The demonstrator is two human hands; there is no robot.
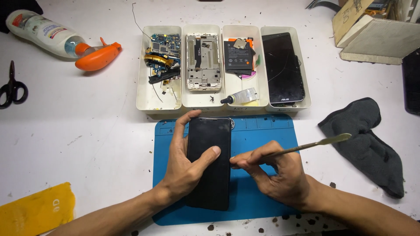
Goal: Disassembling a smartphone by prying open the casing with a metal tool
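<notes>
Black scissors (12,88) lie far left on the white tabletop (87,144). Your left hand (186,164) wraps the black slab-shaped smartphone (209,161), pinning it flat on the blue rubber mat (258,175), seemingly to steady it. Your right hand (278,172) pinches a thin metal spatula (302,146), tip at the phone's right edge. Four white trays (144,94) behind keep phone parts sorted.

trays (144,94) block ahead, cloth (367,140) right

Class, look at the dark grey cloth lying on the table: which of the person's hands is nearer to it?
Right. The right hand, holding a thin metal pry tool, is just beside the grey cloth; the left hand grips the black phone farther away.
</notes>
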